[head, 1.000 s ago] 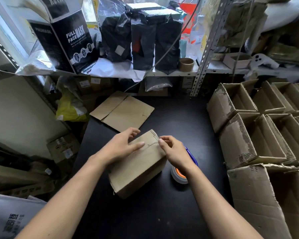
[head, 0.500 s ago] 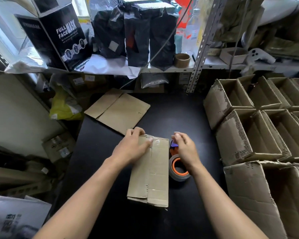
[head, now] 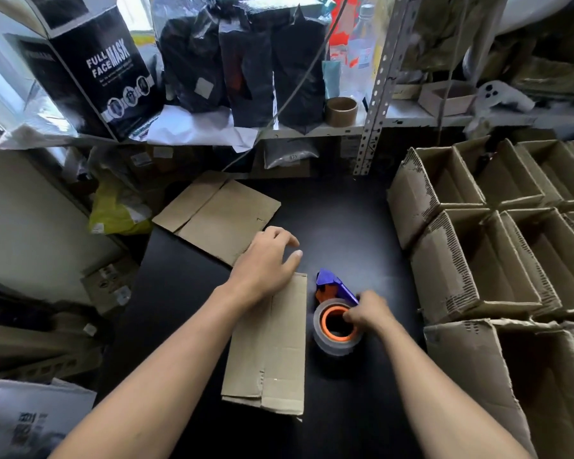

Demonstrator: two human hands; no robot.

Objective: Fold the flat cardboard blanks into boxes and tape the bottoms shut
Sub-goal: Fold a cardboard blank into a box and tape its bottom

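Observation:
A folded cardboard box [head: 272,352] lies bottom-up on the black table [head: 345,233], its bottom flaps closed. My left hand [head: 265,263] rests on the box's far end, fingers spread over the edge. Right of the box stands a tape roll with an orange core [head: 337,329] in a blue dispenser [head: 332,286]. My right hand [head: 365,314] grips the roll at its right rim, fingers curled into the core. A flat cardboard blank [head: 219,213] lies at the table's far left.
Several folded open boxes [head: 471,260] are stacked along the right side. A metal shelf [head: 375,94] at the back holds black bags, a mask carton and a brown tape core [head: 341,111]. Cartons and papers crowd the floor at left.
The box has been laid down flat with its taped bottom up. My right hand left the box and took hold of the tape roll. My left hand slid to the box's far end.

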